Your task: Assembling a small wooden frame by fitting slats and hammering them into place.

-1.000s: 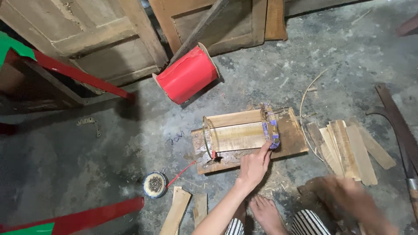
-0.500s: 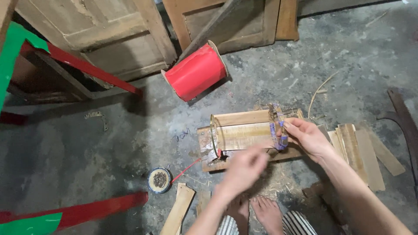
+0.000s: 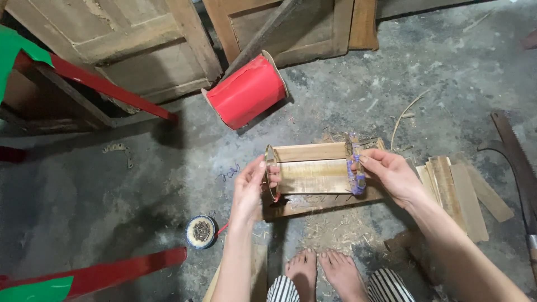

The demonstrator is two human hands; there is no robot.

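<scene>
A small frame of flat bamboo slats [image 3: 313, 168] is lifted between both hands above a wooden board [image 3: 296, 207] on the concrete floor. My left hand [image 3: 251, 187] grips its left end ring. My right hand [image 3: 391, 173] grips its right end, where purple cord [image 3: 353, 173] is wound around the ring. The slats run level between the two rings.
A big red spool [image 3: 246, 92] lies on its side behind the frame. A small round tin [image 3: 200, 231] sits at the lower left. Loose bamboo slats [image 3: 453, 190] lie at right beside a saw blade [image 3: 517, 162]. Wooden doors [image 3: 140, 45] lean behind, red bars [image 3: 100, 84] at left. My bare feet [image 3: 324, 271] rest below.
My right hand came up from the lower right onto the frame's right end. My left hand moved to the left end, and the frame rose off the board.
</scene>
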